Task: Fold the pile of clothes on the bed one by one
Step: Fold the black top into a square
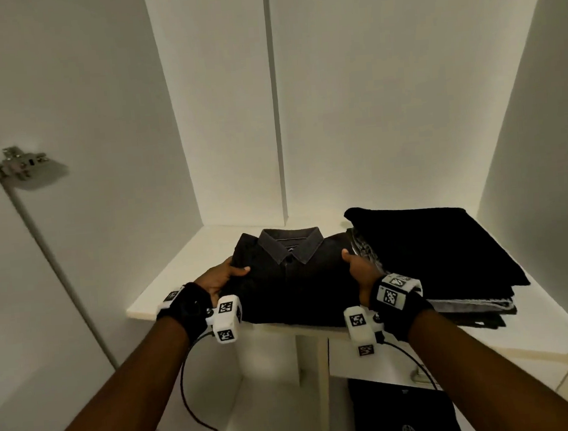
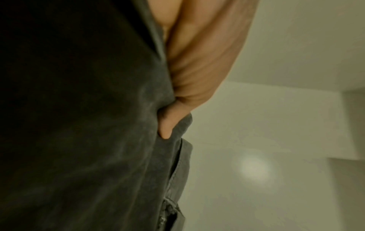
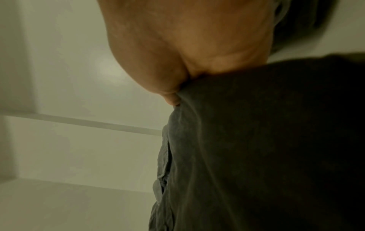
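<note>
A folded dark grey collared shirt (image 1: 291, 282) lies on a white wardrobe shelf (image 1: 166, 286), collar toward the back. My left hand (image 1: 224, 276) grips its left edge, thumb on top and fingers underneath. My right hand (image 1: 359, 267) grips the right edge the same way. The left wrist view shows a finger (image 2: 168, 125) pressed into the shirt's grey cloth (image 2: 88, 125). The right wrist view shows my palm (image 3: 187, 51) against the same cloth (image 3: 266, 148). The shirt's front edge overhangs the shelf edge slightly.
A stack of folded dark clothes (image 1: 442, 257) sits on the shelf right beside the shirt. Below, another black folded garment with a white logo (image 1: 405, 413) lies on a lower shelf. A door hinge (image 1: 14, 172) is at the left. White walls enclose the shelf.
</note>
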